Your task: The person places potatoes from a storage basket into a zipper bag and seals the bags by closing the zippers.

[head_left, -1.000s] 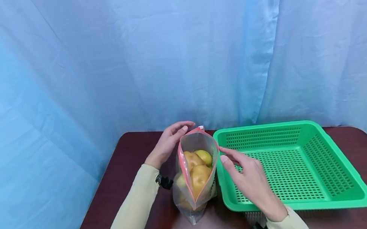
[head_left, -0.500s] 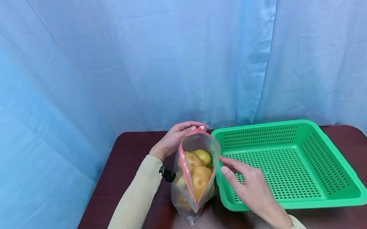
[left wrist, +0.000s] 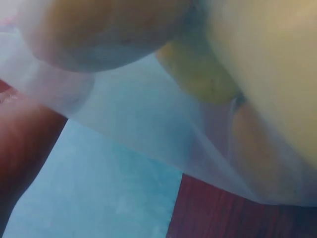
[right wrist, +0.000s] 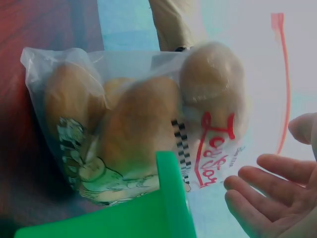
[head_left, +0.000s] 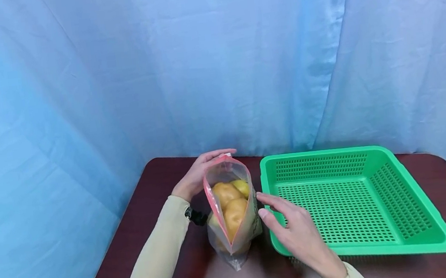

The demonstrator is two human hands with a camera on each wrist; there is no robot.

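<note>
A clear zip bag (head_left: 252, 218) with a pink-red edge stands on the table, its mouth wide apart. Inside it are several round golden-brown fruits (head_left: 234, 213) and a yellow-green one (head_left: 242, 187). My left hand (head_left: 194, 176) reaches round the bag's far left side, fingers straight by the white slider (head_left: 227, 155); its thumb is hard to make out. On the bag's right, my right hand (head_left: 299, 231) has its fingers extended, the fingertips at or very near the bag's side. Red lettering (right wrist: 213, 148) and a checkered strip show on the bag in the right wrist view.
A green perforated basket (head_left: 414, 209) stands just right of the bag, under my right hand. The dark red-brown table (head_left: 162, 182) ends at a blue curtain (head_left: 214, 66) behind and at the left.
The bag's mouth has shifted left, away from the basket. My left hand has drawn a little left with it, and my right hand has followed slightly leftward.
</note>
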